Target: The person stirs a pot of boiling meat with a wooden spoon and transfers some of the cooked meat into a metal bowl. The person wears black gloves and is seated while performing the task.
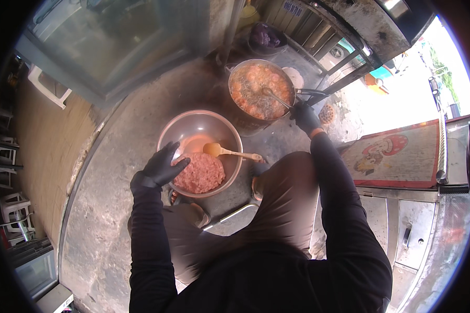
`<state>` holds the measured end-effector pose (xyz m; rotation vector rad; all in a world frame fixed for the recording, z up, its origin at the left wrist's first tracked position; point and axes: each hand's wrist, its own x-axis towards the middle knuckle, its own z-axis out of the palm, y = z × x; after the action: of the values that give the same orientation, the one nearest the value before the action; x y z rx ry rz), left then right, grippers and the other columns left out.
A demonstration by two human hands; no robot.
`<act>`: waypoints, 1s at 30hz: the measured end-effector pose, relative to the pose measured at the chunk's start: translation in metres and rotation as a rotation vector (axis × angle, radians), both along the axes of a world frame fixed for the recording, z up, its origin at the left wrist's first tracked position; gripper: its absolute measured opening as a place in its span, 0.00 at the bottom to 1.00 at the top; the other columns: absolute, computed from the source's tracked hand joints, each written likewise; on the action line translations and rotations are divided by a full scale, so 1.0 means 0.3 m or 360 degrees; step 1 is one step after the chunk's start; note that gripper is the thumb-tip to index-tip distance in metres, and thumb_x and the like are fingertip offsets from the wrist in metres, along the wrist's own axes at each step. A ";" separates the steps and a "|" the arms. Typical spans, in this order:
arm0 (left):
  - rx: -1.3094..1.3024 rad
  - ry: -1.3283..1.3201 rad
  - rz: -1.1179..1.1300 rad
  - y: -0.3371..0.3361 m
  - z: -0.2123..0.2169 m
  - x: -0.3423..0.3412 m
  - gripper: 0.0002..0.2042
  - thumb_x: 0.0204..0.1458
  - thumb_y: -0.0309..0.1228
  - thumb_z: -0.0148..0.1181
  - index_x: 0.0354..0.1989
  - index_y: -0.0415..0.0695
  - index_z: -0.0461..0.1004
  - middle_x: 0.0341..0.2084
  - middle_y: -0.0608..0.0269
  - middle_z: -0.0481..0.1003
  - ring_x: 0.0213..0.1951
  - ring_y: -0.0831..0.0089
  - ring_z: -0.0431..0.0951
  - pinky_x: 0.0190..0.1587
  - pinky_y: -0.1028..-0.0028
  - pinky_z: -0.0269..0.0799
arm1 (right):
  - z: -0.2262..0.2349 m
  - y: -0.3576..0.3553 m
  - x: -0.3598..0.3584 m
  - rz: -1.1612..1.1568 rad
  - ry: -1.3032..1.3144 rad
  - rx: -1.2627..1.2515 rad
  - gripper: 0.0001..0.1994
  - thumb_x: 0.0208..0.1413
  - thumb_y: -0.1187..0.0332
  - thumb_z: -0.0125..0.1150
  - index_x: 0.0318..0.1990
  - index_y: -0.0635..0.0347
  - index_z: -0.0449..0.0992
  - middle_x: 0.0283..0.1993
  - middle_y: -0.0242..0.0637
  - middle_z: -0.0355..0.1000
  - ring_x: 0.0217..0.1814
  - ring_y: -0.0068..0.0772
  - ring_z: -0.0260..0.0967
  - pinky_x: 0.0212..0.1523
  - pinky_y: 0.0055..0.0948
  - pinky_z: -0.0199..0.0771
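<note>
I have the minced meat (199,175) in a wide basin (196,122), a pink mound heaped against the side nearest the wearer's knees, with the basin's far side showing bare wall. A wooden spoon (213,149) lies in the basin with its head up against the mound and its handle reaching out over the rim on the right. My left hand (162,164), in a black glove, is at the basin's left rim, open, fingers parted and reaching over the edge of the meat; I cannot tell whether the fingertips press on it. Something small and white beside those fingers is too hidden for me to name. Beyond the basin and to its right is a round pan (235,100) of bubbling oil crowded with orange-brown pieces (248,83). My right hand (304,117), also gloved in black, is closed around the end of a metal utensil (280,98) that dips into the oil, just beside the pan's dark handle (312,92). Farther behind the basin, past the pan, stands a dark tub (267,48) holding something purple. The grey floor (96,235) spreads to the basin's left, with white plastic stools (16,208) well apart from it.
</note>
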<state>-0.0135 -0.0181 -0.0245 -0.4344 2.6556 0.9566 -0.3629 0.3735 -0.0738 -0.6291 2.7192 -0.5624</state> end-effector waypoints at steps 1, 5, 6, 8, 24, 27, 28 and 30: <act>0.0001 0.0002 0.0004 0.001 -0.003 0.001 0.38 0.58 0.52 0.61 0.70 0.38 0.60 0.69 0.44 0.62 0.71 0.54 0.61 0.70 0.64 0.58 | 0.021 -0.002 0.044 0.0075 0.0159 0.0041 0.15 0.64 0.58 0.57 0.49 0.58 0.78 0.42 0.49 0.80 0.40 0.53 0.79 0.43 0.47 0.77; 0.0008 -0.0022 -0.0002 0.008 -0.002 0.000 0.38 0.58 0.52 0.61 0.70 0.38 0.60 0.69 0.44 0.62 0.71 0.55 0.61 0.70 0.64 0.58 | 0.160 0.010 0.119 0.0070 0.0386 0.0263 0.16 0.62 0.56 0.58 0.47 0.57 0.80 0.43 0.52 0.79 0.44 0.57 0.78 0.46 0.51 0.77; 0.0006 -0.0044 0.0003 0.010 0.001 0.001 0.38 0.58 0.52 0.61 0.70 0.38 0.60 0.69 0.44 0.62 0.71 0.55 0.61 0.70 0.64 0.58 | 0.185 0.009 0.119 0.0125 0.0383 0.0183 0.16 0.62 0.55 0.59 0.47 0.56 0.80 0.43 0.52 0.79 0.45 0.58 0.78 0.46 0.51 0.76; 0.0004 -0.0044 0.0005 0.012 0.006 0.002 0.38 0.58 0.52 0.61 0.70 0.38 0.60 0.69 0.45 0.62 0.71 0.56 0.61 0.70 0.65 0.58 | 0.220 -0.004 0.091 0.0075 0.0366 0.0051 0.15 0.61 0.56 0.59 0.47 0.56 0.80 0.45 0.52 0.79 0.46 0.58 0.77 0.47 0.52 0.76; 0.0004 0.0011 -0.0034 0.006 0.002 0.009 0.39 0.58 0.53 0.61 0.70 0.38 0.60 0.69 0.44 0.62 0.71 0.55 0.61 0.71 0.64 0.58 | -0.043 0.010 -0.097 0.0197 0.0115 -0.0087 0.16 0.62 0.55 0.61 0.39 0.60 0.82 0.29 0.40 0.80 0.28 0.32 0.77 0.32 0.37 0.75; 0.0015 0.0002 -0.0033 0.010 0.002 0.001 0.39 0.58 0.53 0.61 0.70 0.38 0.60 0.69 0.44 0.62 0.71 0.55 0.60 0.71 0.65 0.57 | -0.075 -0.004 -0.126 -0.0288 -0.0506 -0.0322 0.16 0.63 0.55 0.60 0.38 0.60 0.83 0.28 0.38 0.80 0.24 0.28 0.72 0.30 0.34 0.73; 0.0012 -0.0009 -0.0035 0.010 0.003 -0.001 0.39 0.58 0.53 0.61 0.70 0.38 0.60 0.69 0.44 0.62 0.71 0.55 0.60 0.71 0.64 0.57 | -0.083 -0.026 -0.131 -0.0294 -0.0587 -0.0408 0.17 0.63 0.54 0.60 0.39 0.60 0.83 0.28 0.38 0.80 0.24 0.27 0.71 0.29 0.33 0.72; 0.0007 -0.0014 -0.0031 0.010 0.004 -0.005 0.39 0.58 0.53 0.61 0.70 0.38 0.60 0.69 0.44 0.62 0.71 0.55 0.61 0.71 0.64 0.57 | -0.089 -0.069 -0.138 -0.0380 -0.0843 -0.0606 0.17 0.63 0.54 0.59 0.39 0.60 0.83 0.28 0.37 0.80 0.23 0.26 0.69 0.29 0.32 0.72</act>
<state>-0.0148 -0.0151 -0.0232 -0.4099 2.6446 0.9523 -0.4044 0.3527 -0.1004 -0.1881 2.2068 -1.1407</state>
